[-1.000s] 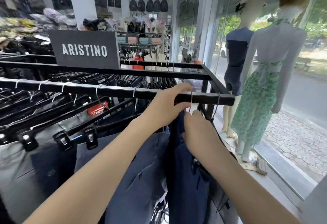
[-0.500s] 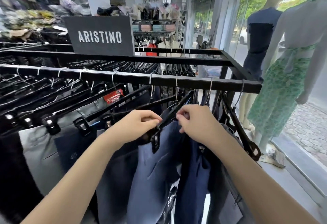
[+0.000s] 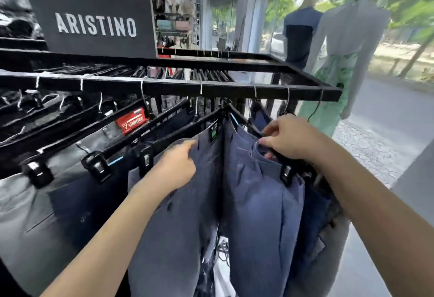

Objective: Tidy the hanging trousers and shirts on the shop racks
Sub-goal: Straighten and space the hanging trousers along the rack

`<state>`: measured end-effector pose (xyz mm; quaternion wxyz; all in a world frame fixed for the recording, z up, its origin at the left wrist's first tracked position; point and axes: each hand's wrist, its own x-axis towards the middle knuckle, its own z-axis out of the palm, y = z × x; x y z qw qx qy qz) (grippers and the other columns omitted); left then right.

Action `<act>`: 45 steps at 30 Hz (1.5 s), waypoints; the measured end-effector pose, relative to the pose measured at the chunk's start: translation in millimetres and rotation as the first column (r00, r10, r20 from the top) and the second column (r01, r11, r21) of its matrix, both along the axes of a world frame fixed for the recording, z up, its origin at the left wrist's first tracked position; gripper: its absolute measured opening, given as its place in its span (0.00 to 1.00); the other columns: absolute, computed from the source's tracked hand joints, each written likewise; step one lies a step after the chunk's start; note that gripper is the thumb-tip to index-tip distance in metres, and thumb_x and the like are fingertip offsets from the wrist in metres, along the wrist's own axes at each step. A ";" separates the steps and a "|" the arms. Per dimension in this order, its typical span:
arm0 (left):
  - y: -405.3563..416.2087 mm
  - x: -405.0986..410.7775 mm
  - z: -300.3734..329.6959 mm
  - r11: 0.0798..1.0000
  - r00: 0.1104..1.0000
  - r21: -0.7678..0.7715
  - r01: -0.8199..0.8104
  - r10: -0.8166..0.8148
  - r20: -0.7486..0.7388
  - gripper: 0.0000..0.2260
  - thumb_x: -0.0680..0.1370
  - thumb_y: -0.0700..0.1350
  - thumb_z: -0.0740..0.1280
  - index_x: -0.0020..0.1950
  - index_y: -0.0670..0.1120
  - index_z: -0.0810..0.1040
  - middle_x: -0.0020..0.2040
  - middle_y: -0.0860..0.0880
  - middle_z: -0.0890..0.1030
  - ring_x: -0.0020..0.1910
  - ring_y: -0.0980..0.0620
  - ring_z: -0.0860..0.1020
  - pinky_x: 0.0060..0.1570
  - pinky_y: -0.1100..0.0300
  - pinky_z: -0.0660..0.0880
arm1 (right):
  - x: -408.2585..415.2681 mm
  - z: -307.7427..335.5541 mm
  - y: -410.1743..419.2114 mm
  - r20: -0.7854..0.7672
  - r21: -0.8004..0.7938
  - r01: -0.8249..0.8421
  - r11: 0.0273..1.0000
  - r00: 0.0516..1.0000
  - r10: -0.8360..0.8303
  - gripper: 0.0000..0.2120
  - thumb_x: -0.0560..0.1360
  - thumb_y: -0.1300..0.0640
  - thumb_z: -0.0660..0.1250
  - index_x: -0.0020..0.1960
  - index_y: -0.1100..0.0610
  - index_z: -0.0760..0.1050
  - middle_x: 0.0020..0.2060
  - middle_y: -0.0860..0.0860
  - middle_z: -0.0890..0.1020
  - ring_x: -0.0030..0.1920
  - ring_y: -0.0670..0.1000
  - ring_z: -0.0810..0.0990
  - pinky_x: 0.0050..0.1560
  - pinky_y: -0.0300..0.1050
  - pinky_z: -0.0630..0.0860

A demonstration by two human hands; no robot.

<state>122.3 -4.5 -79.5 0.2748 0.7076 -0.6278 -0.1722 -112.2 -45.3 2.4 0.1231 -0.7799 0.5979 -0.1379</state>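
1. The black metal rack (image 3: 234, 90) runs across the view at chest height, with trousers hanging from clip hangers whose wire hooks loop over its front rail.
2. The left hand (image 3: 176, 167) is curled nearly closed, fingers pinching the waistband edge of the grey-blue trousers (image 3: 178, 226), which hang just left of centre from a black clip hanger (image 3: 164, 137).
3. The right hand (image 3: 288, 139) is closed around the bar of a second black hanger, thumb and fingers wrapped over it, just beside its clip (image 3: 286, 174).
4. That hanger carries the blue trousers (image 3: 258, 214), which hang touching the grey-blue pair on their left.
5. Darker navy trousers (image 3: 312, 221) hang behind the right forearm.
6. Farther left hang light grey trousers (image 3: 30, 221), with a red tag (image 3: 131, 120) above their waistband.
7. A black "ARISTINO" sign (image 3: 94, 24) stands on the rack's back rail.
8. Two mannequins stand by the window on the right: one in a dark top (image 3: 300, 36), one in a green print skirt (image 3: 335, 85).
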 end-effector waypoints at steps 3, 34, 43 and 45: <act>-0.4 5.5 -2.6 0.999 0.999 -0.007 -0.033 0.033 0.042 0.27 0.78 0.39 0.56 0.77 0.50 0.58 0.73 0.45 0.67 0.68 0.44 0.69 0.59 0.60 0.67 | -4.9 1.5 -3.2 0.022 0.018 0.032 0.999 0.999 -0.033 0.12 0.76 0.52 0.70 0.57 0.56 0.80 0.33 0.48 0.86 0.43 0.41 0.84 0.48 0.35 0.76; -3.3 -56.5 56.0 0.968 0.977 0.139 0.207 -0.198 -0.073 0.13 0.79 0.49 0.60 0.58 0.46 0.78 0.47 0.47 0.81 0.45 0.48 0.78 0.42 0.58 0.70 | 12.3 0.2 -0.5 0.392 0.325 -0.233 0.917 0.915 0.094 0.13 0.82 0.53 0.61 0.62 0.54 0.79 0.53 0.54 0.84 0.56 0.51 0.82 0.57 0.47 0.80; -15.3 -47.5 60.5 0.989 0.999 0.142 0.030 -0.036 0.040 0.12 0.81 0.43 0.59 0.52 0.37 0.79 0.45 0.43 0.81 0.42 0.46 0.77 0.41 0.56 0.71 | -15.7 9.6 -10.0 0.726 0.561 -0.288 0.776 0.621 -0.295 0.19 0.82 0.58 0.61 0.71 0.61 0.63 0.74 0.63 0.62 0.70 0.65 0.68 0.64 0.57 0.73; -14.2 -52.4 62.1 0.994 0.999 0.111 -0.020 0.016 0.031 0.12 0.81 0.43 0.59 0.51 0.37 0.79 0.52 0.43 0.82 0.49 0.44 0.79 0.48 0.53 0.74 | -21.4 8.0 -11.0 0.760 0.569 -0.329 0.753 0.560 -0.330 0.24 0.82 0.59 0.61 0.75 0.63 0.59 0.74 0.65 0.60 0.70 0.66 0.67 0.65 0.58 0.72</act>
